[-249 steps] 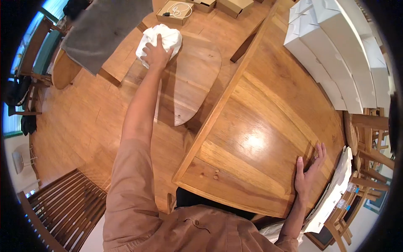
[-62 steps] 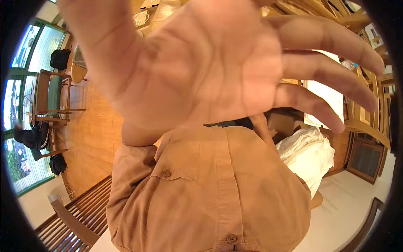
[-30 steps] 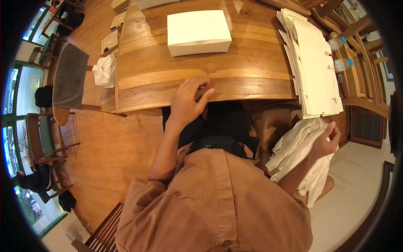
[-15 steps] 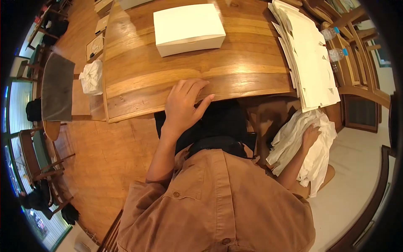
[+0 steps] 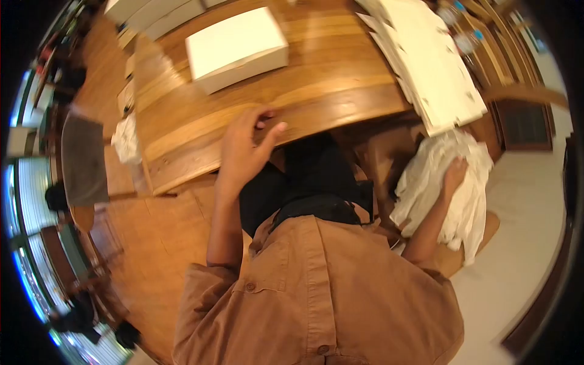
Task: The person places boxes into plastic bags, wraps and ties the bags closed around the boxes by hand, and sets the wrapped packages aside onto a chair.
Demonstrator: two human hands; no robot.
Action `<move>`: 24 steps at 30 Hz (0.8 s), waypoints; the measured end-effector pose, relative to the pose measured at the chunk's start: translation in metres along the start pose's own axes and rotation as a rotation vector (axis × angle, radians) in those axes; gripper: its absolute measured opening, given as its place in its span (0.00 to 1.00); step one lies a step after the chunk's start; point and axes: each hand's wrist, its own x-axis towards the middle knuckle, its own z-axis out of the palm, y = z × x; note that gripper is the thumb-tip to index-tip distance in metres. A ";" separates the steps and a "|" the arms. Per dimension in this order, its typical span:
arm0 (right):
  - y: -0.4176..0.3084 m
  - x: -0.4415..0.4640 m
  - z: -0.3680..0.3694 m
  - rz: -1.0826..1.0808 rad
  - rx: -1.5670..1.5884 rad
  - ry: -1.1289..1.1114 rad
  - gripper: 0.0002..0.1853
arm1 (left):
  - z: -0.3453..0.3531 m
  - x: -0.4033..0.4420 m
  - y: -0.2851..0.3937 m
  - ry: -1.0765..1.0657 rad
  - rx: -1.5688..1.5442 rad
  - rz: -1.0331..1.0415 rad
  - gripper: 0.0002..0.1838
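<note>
A: From my end, what's the biggest thing in view?

B: I've got the tabletop [image 5: 340, 67] ahead of the person, its near edge running slantwise over the lap. Off its right end, beside the person's right side, lies a crumpled white heap [image 5: 420, 188]; I'd guess thin bags. A stack of flat white sheets [image 5: 429, 67] ends just above it in my view, and a white box [image 5: 234, 42] sits well away to the left, on the tabletop.

A: Which way does the heap run, and which hand is nearer?

B: Lengthwise, I read it as running from the end of the sheets back along the person's side, though its outline is ragged. The right hand [image 5: 451, 179] is nearer by far: it's over the heap's upper part. The left hand [image 5: 243, 149] is well apart, at the tabletop's near edge.

A: And the fingers?

B: Left ones loosely curled, thumb standing away, nothing between that I can see. The right ones have the heap directly beneath and around them; whether they pinch any, I can't tell.
</note>
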 end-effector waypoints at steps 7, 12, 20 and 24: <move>-0.034 -0.024 -0.008 -0.069 -0.299 0.104 0.51 | 0.030 0.017 0.029 -0.074 0.299 0.175 0.18; -0.046 -0.036 -0.014 -0.025 -0.250 0.136 0.42 | 0.074 0.035 0.043 -0.272 0.368 0.418 0.24; -0.066 -0.045 -0.016 0.055 -0.174 0.103 0.31 | 0.145 0.060 0.057 -0.443 0.705 0.551 0.41; -0.065 -0.047 -0.022 0.050 -0.131 0.154 0.28 | 0.145 0.060 0.052 -0.459 0.713 0.570 0.42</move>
